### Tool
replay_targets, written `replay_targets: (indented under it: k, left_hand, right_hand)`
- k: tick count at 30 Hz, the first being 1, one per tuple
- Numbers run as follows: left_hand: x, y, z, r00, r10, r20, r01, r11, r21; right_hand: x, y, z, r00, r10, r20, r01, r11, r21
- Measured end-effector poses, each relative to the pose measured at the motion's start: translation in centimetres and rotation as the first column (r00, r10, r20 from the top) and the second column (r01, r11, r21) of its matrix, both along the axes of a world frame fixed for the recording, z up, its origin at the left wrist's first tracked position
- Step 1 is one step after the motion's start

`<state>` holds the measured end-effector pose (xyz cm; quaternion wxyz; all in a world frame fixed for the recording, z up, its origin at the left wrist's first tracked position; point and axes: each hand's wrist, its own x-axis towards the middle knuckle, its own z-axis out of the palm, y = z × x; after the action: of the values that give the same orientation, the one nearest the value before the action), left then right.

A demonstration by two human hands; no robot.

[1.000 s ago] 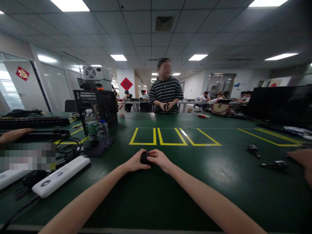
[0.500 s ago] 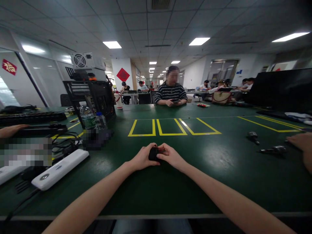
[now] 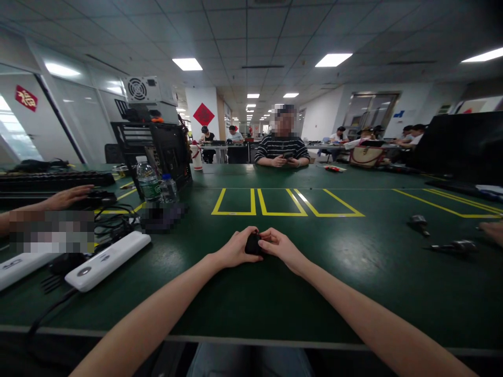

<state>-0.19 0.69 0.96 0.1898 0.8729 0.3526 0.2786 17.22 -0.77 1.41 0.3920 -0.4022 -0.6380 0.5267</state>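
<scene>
My left hand and my right hand meet over the middle of the green table. Both are closed around a small black object held between the fingers, just above the tabletop. What the object is I cannot make out. Beyond the hands, yellow rectangles are marked on the table.
A white power strip and cables lie at the left, with water bottles and a black computer case behind. Another person's hand rests at the far left. Metal tools lie at the right. A person in a striped shirt sits opposite.
The view has dropped and settled. My hands stay together on the black object, lifted slightly. The person opposite has sat down. The hand at the left has moved forward.
</scene>
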Motion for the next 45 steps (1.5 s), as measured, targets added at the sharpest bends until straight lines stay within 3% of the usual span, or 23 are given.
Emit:
replay_targets:
  k: [4,13,18,29,37,45]
  left_hand:
    - [0.0,0.2,-0.3,1.0,0.018,0.001,-0.018,1.0,-0.005]
    - [-0.1,0.4,-0.7,1.0,-0.004,0.019,0.003,0.999,0.044]
    - [-0.2,0.2,-0.8,1.0,0.006,0.02,-0.007,0.998,0.064]
    - [-0.1,-0.7,0.4,1.0,0.013,-0.01,-0.013,1.0,0.009]
    - [0.1,-0.3,-0.2,1.0,0.023,0.008,-0.024,0.999,0.042]
    - [0.1,-0.3,-0.2,1.0,0.031,-0.001,-0.031,0.999,0.044]
  right_hand:
    - [0.0,0.5,-0.4,1.0,-0.013,-0.003,0.012,0.999,-0.05]
    - [0.3,0.9,-1.2,0.996,0.091,-0.015,-0.089,0.987,0.137]
    - [0.3,0.6,-0.9,0.993,0.116,-0.028,-0.113,0.989,0.097]
    - [0.1,0.7,-0.9,0.998,0.037,0.042,-0.04,0.997,0.071]
    - [0.2,0.4,-0.9,0.997,0.051,0.055,-0.059,0.989,0.138]
    - [0.0,-0.3,-0.3,0.999,0.016,-0.037,-0.016,1.0,0.021]
